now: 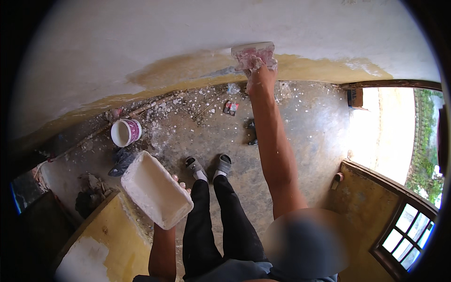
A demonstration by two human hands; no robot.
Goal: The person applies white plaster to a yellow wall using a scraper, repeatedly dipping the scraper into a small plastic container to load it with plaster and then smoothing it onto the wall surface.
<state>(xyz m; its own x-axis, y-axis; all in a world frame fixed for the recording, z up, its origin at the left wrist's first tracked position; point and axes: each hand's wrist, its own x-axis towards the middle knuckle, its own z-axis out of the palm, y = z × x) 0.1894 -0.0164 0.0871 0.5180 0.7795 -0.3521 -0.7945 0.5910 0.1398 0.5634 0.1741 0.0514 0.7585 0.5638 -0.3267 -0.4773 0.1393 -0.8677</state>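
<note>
The step in hand seems to be spreading white filler on the wall (pixel 188 23): the right hand (pixel 260 75) grips a wide putty knife (pixel 253 50), its blade at the upper border of the yellow strip (pixel 319 68). The left hand (pixel 182 184), partly hidden, holds the rectangular tray (pixel 179 216) from beneath. A next stroke probably calls for even pressure toward the wall's lower edge. The floor (pixel 310 113) gives room rightward; leftward stands a bucket (pixel 136 130).

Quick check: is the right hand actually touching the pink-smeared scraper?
Touching. The head view shows the right hand gripping the scraper at its lower part, fingers lying against its smeared face.
</note>
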